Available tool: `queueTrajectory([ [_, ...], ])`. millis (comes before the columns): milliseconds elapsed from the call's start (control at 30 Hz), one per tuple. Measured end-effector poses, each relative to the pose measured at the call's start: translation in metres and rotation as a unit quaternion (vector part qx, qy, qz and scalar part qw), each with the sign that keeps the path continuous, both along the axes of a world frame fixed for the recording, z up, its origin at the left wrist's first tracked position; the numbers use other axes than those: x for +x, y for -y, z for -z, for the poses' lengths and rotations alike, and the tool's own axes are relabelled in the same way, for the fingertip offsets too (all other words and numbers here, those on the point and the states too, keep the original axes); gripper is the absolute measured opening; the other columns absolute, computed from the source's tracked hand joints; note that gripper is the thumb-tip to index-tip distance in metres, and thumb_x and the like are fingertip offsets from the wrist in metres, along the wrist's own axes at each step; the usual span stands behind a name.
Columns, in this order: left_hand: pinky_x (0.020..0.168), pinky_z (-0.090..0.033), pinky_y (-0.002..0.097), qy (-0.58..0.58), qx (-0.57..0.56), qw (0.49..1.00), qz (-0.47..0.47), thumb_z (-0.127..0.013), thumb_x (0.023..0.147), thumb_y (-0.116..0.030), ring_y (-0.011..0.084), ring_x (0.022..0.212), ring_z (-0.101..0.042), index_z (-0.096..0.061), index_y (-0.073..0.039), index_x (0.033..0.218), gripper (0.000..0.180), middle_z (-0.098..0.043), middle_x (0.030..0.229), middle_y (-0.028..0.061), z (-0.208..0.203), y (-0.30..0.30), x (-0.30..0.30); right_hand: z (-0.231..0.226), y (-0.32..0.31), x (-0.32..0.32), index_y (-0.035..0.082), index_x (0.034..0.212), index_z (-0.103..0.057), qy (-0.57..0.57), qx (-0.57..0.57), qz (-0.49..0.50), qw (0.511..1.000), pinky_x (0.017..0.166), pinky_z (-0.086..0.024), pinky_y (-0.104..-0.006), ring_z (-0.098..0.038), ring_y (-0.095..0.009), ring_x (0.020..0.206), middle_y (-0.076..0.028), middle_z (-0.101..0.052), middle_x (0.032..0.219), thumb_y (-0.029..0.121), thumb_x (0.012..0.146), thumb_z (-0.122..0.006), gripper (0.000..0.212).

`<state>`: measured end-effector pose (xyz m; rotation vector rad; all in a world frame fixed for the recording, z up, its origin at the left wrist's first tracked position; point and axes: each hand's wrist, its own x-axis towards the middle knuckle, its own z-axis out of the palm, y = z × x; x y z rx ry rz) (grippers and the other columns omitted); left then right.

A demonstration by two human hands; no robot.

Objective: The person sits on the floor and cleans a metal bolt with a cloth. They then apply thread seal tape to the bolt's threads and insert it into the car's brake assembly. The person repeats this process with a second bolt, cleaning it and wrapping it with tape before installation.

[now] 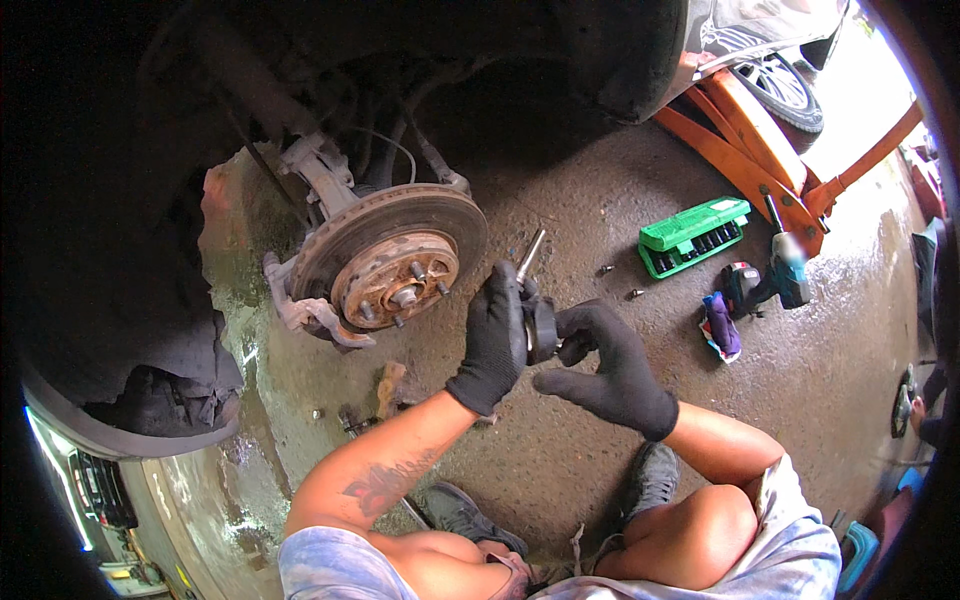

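Note:
My left hand point(492, 330), in a black glove, is closed on a tool with a black round body point(541, 328) and a shiny metal rod point(532, 252) sticking up past the fingers. I cannot make out its exact kind. Beside it, my right hand point(610, 372), also gloved in black, has bent fingers close to the round body, with the thumb held apart. Whether those fingertips touch it is unclear. To the left of both hands, a rusty brake disc point(462, 222) with a hub point(403, 296) and wheel studs is mounted under the car.
An open green socket case point(697, 213) lies on the floor at right, with a cordless impact wrench point(788, 275) and a purple-and-white packet point(720, 328) near it. Behind stands an orange jack point(745, 135). A rusty brake part point(391, 388) lies below the disc.

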<state>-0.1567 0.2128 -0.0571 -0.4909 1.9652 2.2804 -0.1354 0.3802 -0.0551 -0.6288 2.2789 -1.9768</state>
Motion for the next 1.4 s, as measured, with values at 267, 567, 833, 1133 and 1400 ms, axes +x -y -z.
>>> queueTrajectory([
  [267,0.062,-0.047,0.0265,-0.095,-0.056,0.992,0.059,-0.037,0.103,-0.056,0.0100,0.066,-0.056,-0.058,-0.007,0.090,0.054,-0.058,0.076,0.0020,-0.004,0.005,-0.005,0.020,0.001,-0.010,0.000,0.106,-0.062,0.048,-0.129,0.001,0.991,0.076,-0.048,-0.0307,-0.058,-0.017,0.092,-0.012,-0.056,0.111,0.019,0.082,-0.080,0.036],
  [567,0.063,-0.046,0.0278,0.015,-0.053,0.969,0.240,-0.032,0.103,-0.059,0.0124,0.064,-0.054,-0.058,-0.007,0.092,0.059,-0.057,0.074,0.0035,-0.037,0.025,0.000,-0.015,-0.040,-0.042,0.001,0.136,-0.049,0.039,-0.013,-0.205,0.978,0.082,-0.045,-0.0265,-0.053,-0.011,0.096,-0.005,-0.058,0.113,0.026,0.089,-0.075,0.060],
  [833,0.061,-0.046,0.0275,0.038,-0.016,0.961,0.272,-0.032,0.102,-0.060,0.0128,0.063,-0.053,-0.057,-0.006,0.092,0.060,-0.054,0.073,0.0031,-0.037,0.023,0.001,0.003,-0.037,-0.042,0.003,0.116,-0.060,-0.024,-0.057,-0.167,0.984,0.086,-0.046,-0.0338,-0.056,-0.018,0.102,-0.012,-0.059,0.119,0.024,0.086,-0.076,0.040],
  [1133,0.061,-0.050,0.0277,0.050,0.002,0.954,0.294,-0.037,0.102,-0.058,0.0126,0.065,-0.057,-0.058,-0.005,0.097,0.057,-0.055,0.075,0.0027,-0.034,0.025,0.003,-0.012,-0.039,-0.047,0.002,0.106,-0.062,-0.027,-0.003,-0.174,0.984,0.085,-0.045,-0.0323,-0.056,-0.020,0.100,-0.013,-0.058,0.114,0.022,0.089,-0.072,0.028],
  [1400,0.062,-0.051,0.0298,0.085,0.015,0.946,0.311,-0.039,0.103,-0.054,0.0139,0.063,-0.059,-0.059,-0.003,0.098,0.055,-0.056,0.075,0.0041,-0.042,0.019,0.004,-0.003,-0.037,-0.044,0.002,0.101,-0.059,0.035,-0.052,-0.159,0.985,0.077,-0.044,-0.0294,-0.051,-0.012,0.090,-0.006,-0.054,0.099,0.022,0.094,-0.066,0.022],
])
